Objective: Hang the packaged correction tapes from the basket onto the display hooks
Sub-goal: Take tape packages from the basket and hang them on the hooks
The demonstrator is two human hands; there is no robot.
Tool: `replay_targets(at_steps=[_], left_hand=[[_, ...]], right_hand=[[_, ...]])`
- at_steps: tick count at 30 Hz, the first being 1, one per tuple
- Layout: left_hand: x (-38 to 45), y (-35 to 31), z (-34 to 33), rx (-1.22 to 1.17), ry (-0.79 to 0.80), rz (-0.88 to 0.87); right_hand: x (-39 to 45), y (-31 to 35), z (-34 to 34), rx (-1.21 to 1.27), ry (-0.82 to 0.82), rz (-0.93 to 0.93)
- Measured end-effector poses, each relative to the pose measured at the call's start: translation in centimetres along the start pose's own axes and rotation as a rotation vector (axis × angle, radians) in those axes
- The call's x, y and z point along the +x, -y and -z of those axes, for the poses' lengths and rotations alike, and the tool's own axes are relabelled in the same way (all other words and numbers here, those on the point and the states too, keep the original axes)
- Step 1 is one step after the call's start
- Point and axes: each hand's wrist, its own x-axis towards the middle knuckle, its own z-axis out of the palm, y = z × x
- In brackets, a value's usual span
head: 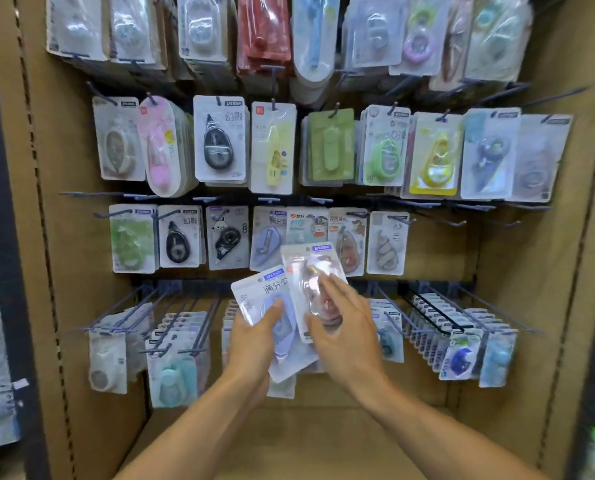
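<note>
Lilac pack [275, 320] in left hand [251, 344] grip — pink pack [315, 289] under right hand [344, 330].

Two packaged correction tapes held up before the display hooks

The lavender-tape pack [272, 313], a white card with a blue label and clear blister, tilts left in the left hand [254, 344]. The pink-tape pack [311, 285] overlaps its right edge, nearly upright, pinched by the right hand [344, 327]. Display hooks [410, 306] jut out behind them, most carrying similar packs.

Brown cardboard walls [517, 271] (perforated edges)
</note>
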Motion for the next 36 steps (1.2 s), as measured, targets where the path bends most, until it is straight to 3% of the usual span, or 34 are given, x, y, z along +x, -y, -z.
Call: replay_targets(at_steps=[3, 5, 10, 20, 31, 36], left_hand=[[-0.4, -0.4, -0.6, 0.004, 0.033, -0.003], [-0.5, -0.6, -0.9, 0.004, 0.047, -0.001], [-0.8, -0.8, -1.2, -0.006, 0.046, 0.045], [-0.1, 0.4, -1.1, 0.037, 0.05, 0.041], [-0.4, -0.1, -0.7, 0.061, 0.121, 0.046], [-0.8, -0.7, 0.1, 0.061, 0.153, 0.041]], right_hand=[[2.3, -1.5, 2.0, -0.008, -0.266, 0.003], [3.8, -2.6, 3.1, -0.038, -0.323, -0.03], [5.1, -4.5, 3.9, -0.127, -0.258, -0.005], [5.9, -5.1, 4.0, -0.057, -0.175, -0.006], [14.9, -8.8, 1.1, -0.312, 0.026, -0.092], [13.7, -7.6, 0.3, -0.227, -0.109, -0.102]])
